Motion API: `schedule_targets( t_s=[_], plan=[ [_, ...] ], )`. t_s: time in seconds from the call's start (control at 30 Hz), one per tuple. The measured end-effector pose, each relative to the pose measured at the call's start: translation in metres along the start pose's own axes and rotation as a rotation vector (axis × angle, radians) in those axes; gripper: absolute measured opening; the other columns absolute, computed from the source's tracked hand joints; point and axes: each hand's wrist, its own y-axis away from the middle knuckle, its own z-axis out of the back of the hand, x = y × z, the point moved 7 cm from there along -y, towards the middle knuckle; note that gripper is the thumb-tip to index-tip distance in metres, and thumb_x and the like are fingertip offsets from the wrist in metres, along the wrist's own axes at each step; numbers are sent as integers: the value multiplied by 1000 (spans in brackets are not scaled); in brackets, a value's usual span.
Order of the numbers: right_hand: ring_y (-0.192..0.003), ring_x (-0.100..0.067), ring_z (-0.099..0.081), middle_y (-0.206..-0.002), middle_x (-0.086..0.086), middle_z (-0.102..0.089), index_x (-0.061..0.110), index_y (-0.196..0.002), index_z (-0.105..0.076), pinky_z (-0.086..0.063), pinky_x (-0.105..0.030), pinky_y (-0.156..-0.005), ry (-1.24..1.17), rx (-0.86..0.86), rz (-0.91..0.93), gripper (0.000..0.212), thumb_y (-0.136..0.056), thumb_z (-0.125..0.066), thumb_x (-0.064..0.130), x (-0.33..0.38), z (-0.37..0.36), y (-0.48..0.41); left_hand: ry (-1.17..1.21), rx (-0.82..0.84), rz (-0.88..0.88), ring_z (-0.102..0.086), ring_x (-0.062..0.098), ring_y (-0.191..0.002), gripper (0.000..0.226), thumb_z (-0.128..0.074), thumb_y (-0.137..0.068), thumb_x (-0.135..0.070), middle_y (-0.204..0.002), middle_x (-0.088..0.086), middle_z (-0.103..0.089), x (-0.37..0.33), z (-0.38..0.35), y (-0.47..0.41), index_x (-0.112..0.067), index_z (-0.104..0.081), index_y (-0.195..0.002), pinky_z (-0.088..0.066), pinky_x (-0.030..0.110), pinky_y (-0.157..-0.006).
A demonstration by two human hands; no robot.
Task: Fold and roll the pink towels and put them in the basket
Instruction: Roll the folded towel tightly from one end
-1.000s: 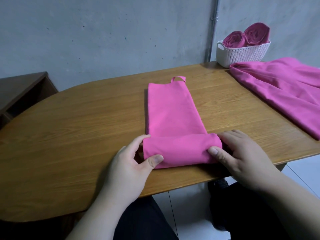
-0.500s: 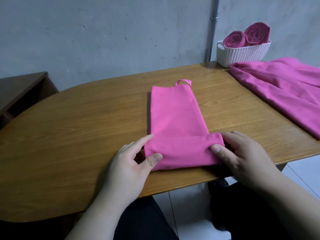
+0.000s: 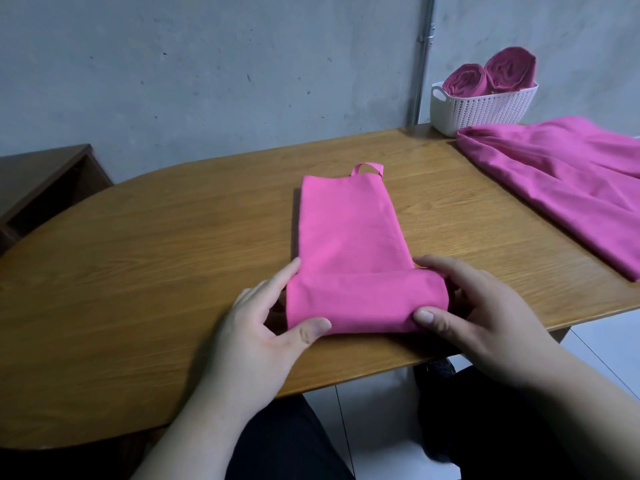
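Now: smooth pink towel [image 3: 346,230], folded narrow, near end rolled; left hand [image 3: 263,323] and right hand [image 3: 481,313] grip roll ends on wood-grain tabletop [image 3: 156,254].

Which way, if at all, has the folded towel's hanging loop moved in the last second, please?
Yes: the loop on the pink towel slid slightly nearer the person and rightward, judged against the white basket, which stays put.

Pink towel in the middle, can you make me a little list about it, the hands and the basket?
towel: long folded strip on the table, near end rolled
left hand: grips the roll's left end
right hand: grips the roll's right end
basket: white, far right corner, holds two rolled towels
loose towel: spread on the table's right side
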Motion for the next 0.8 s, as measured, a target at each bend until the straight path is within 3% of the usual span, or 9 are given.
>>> schedule_targets(
  t_s=[0.1,0.2,0.27,0.33,0.43,0.57,0.7,0.8],
  plan=[
    [-95,-10,-58,-102,8,-68,57,-128,-46,-43,-29,-87,-4,-8,37,49,-87,-40,83,4,-1,0,-3,-18,32,-44,-24,-105,74,-53,-62,-93,-118,-35,-54,4,0,0,-72,-41,-131,-35,8,-86],
    [-109,-6,-57,-116,16,-61,43,-137,-50,-41,-24,-95,-1,20,56,63,-87,-45,81,4,-2,-3,18,-17,52,-54,-9,-111,76,-49,-60,-97,-122,-26,-62,8,-1,-1,-71,-42,-131,-44,17,-89],
    [-120,-4,-53,-126,19,-53,38,-145,-46,-40,-25,-101,12,58,91,76,-82,-55,80,4,-4,-2,8,-16,58,-60,-2,-103,76,-47,-60,-97,-111,-24,-66,8,-2,-1,-68,-45,-131,-49,22,-86],
    [-114,-4,-56,-126,23,-55,47,-145,-41,-44,-29,-97,-2,56,87,76,-79,-57,81,3,-4,0,-20,-24,34,-57,-8,-92,73,-46,-64,-93,-95,-29,-63,4,-2,-1,-63,-50,-130,-43,11,-79],
    [-92,-10,-62,-112,19,-65,67,-130,-38,-52,-39,-80,-57,10,-2,62,-74,-52,88,-2,-2,1,-31,-34,-36,-42,-19,-120,68,-53,-69,-84,-121,-47,-46,-2,-1,-1,-59,-49,-132,-29,-2,-92],
    [-98,-9,-64,-108,15,-68,67,-121,-47,-50,-38,-84,-118,14,-29,46,-81,-40,88,-4,-3,-2,-9,12,-8,-48,-14,-113,65,-66,-62,-82,-114,-37,-52,1,-1,2,-65,-53,-124,-33,1,-89],
    [-107,-4,-58,-109,19,-64,63,-132,-47,-45,-33,-94,-80,20,-54,55,-85,-31,88,-4,-2,-7,-32,19,49,-56,5,-78,69,-53,-60,-96,-105,-14,-67,9,-5,-1,-61,-54,-120,-47,25,-74],
    [-123,4,-46,-128,30,-50,46,-153,-27,-33,-18,-104,-10,99,17,83,-82,-46,85,-1,-7,-7,-32,12,69,-63,9,-92,72,-49,-63,-98,-102,-11,-69,14,-6,-3,-56,-54,-121,-54,38,-80]
  ],
)
